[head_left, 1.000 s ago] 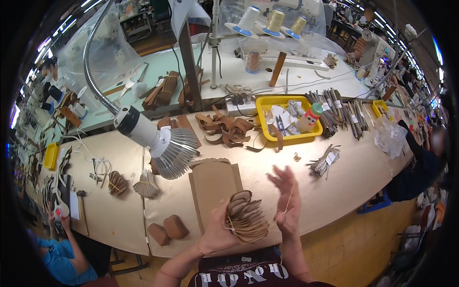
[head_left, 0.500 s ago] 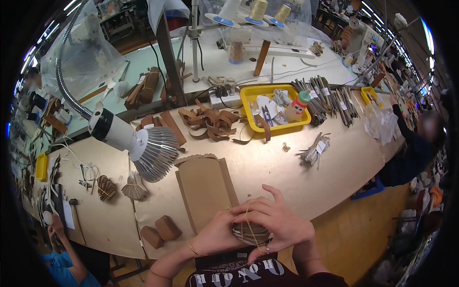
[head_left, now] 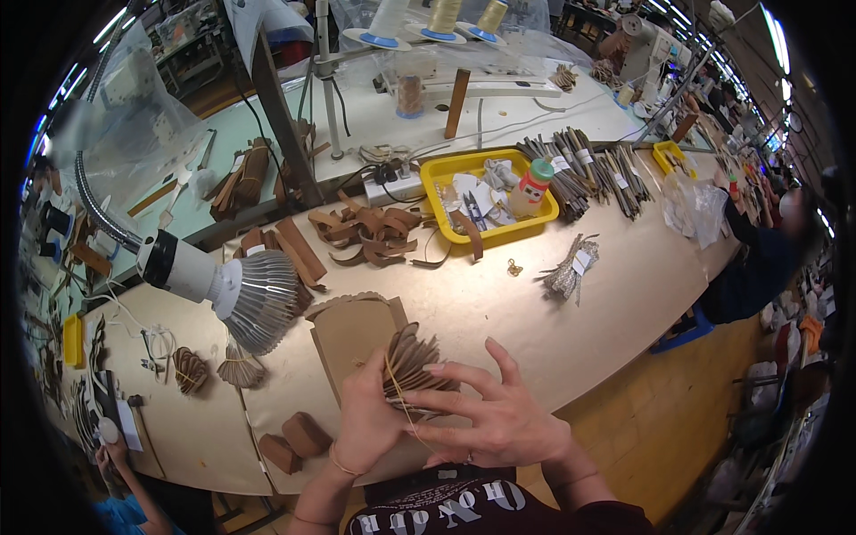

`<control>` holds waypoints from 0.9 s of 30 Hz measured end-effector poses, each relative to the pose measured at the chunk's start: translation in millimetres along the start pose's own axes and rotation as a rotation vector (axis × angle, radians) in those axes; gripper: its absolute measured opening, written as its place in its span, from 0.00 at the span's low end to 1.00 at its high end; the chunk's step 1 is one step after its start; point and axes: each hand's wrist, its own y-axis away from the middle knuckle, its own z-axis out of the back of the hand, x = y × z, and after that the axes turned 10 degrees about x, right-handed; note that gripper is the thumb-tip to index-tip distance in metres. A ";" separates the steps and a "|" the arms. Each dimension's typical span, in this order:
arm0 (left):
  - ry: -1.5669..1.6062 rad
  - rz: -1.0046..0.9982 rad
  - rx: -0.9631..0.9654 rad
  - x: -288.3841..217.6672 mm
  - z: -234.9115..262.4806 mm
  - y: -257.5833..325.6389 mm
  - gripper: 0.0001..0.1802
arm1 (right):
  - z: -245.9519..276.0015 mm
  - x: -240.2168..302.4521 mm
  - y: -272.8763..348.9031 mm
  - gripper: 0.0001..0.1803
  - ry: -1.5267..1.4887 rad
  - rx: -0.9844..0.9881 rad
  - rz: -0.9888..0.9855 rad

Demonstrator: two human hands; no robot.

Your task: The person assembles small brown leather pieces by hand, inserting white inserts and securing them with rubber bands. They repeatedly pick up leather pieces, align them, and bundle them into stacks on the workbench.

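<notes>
Nearest to us, our left hand (head_left: 367,417) grips the base of a fanned stack of brown leather pieces (head_left: 417,364), fingers closed around it from the left. Our right hand (head_left: 495,412) lies across the stack from the right, fingers spread and touching the pieces; a thin elastic band (head_left: 399,392) runs over the stack between both hands. The stack sits above the near edge of the workbench (head_left: 615,303), partly over a flat cardboard template (head_left: 343,330).

Just left of our left forearm, two small brown blocks (head_left: 296,439) rest on the bench. Further left, two more bundled fans of leather (head_left: 209,367) lie beside the head of a gooseneck lamp (head_left: 241,290).

Mid-bench, we see a loose pile of curled leather strips (head_left: 366,234) and a tagged grey bundle (head_left: 569,272). Beyond these stands a yellow tray (head_left: 441,178) holding scraps and a small bottle (head_left: 533,185). At the far side, thread cones (head_left: 443,16) stand on a rack.
</notes>
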 end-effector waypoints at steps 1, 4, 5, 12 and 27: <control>0.001 0.048 0.020 -0.2 1.3 -1.6 0.31 | -1.3 -1.7 2.1 0.21 -0.022 0.010 0.025; 0.052 0.064 0.067 -1.3 1.7 -4.1 0.31 | -3.1 -5.4 9.5 0.18 -0.112 -0.019 0.084; 0.081 0.034 0.080 -2.0 0.9 -4.2 0.30 | -3.2 -5.7 11.7 0.17 -0.141 -0.025 0.106; 0.148 0.004 0.062 -6.7 3.1 -2.8 0.30 | 6.9 -13.5 22.3 0.11 -0.273 -0.101 0.092; 0.308 0.105 0.039 13.3 7.6 -2.5 0.36 | -12.7 -23.5 12.7 0.21 -0.006 -0.218 0.028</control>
